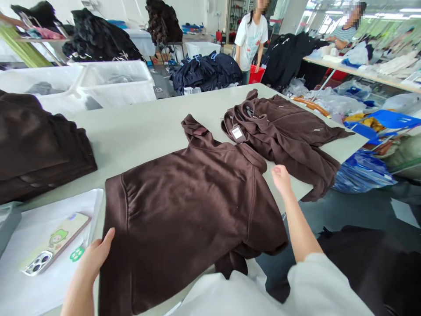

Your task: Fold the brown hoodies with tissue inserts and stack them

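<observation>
A dark brown sweatshirt [190, 197] lies spread across the table in front of me, its hem to the left and its collar to the right. At the hem, my left hand [96, 252] grips the edge, thumb on top and fingers hidden beneath. My right hand [282, 179] is closed just right of the collar, apart from the cloth; whatever its fingers may hold is too small to make out. Beyond the collar lie more brown sweatshirts [289, 127], overlapping, one with a white tag [237, 133].
Folded brown garments [39, 149] are stacked on the left of the table [141, 118]. A phone [55, 243] rests on white paper [19, 285] nearby. White bins [116, 90] stand behind the table. A person [251, 39] stands across from me; another person [348, 28] is farther right.
</observation>
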`<state>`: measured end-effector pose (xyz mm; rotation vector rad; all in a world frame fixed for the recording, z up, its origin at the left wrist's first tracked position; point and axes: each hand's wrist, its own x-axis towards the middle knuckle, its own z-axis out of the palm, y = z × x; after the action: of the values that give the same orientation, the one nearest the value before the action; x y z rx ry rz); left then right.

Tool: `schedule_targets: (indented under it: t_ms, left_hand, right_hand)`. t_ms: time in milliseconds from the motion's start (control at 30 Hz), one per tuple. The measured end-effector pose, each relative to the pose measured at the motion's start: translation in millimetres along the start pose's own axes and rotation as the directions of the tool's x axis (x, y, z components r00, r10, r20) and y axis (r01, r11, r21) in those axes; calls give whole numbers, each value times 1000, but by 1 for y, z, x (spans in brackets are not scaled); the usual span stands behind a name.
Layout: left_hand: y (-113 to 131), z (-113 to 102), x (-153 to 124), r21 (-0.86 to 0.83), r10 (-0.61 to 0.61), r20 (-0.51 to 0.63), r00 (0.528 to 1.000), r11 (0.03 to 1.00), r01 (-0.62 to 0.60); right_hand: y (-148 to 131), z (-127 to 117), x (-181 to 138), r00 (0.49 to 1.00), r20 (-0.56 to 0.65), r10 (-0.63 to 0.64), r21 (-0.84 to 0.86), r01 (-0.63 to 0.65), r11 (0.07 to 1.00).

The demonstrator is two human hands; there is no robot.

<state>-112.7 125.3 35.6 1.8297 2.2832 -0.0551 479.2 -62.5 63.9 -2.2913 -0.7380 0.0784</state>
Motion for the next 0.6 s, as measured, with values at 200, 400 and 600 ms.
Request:
schedule_targets:
  t_ms: [200, 400, 600]
  left_hand:
    - [39, 7, -4, -44, -173, 3, 985, 984, 173]
    - [36, 8, -14, -64, -223, 7, 975, 973, 223]
    - [37, 3, -8, -11, -233, 49, 971, 972, 233]
  right_hand:
    - [-86, 67, 25, 956, 95, -276, -276, 292, 916]
    - [-134, 140, -9, 560, 463, -687, -200, 821, 534]
    - [-117, 154, 75, 603, 566, -563, -221, 768, 601]
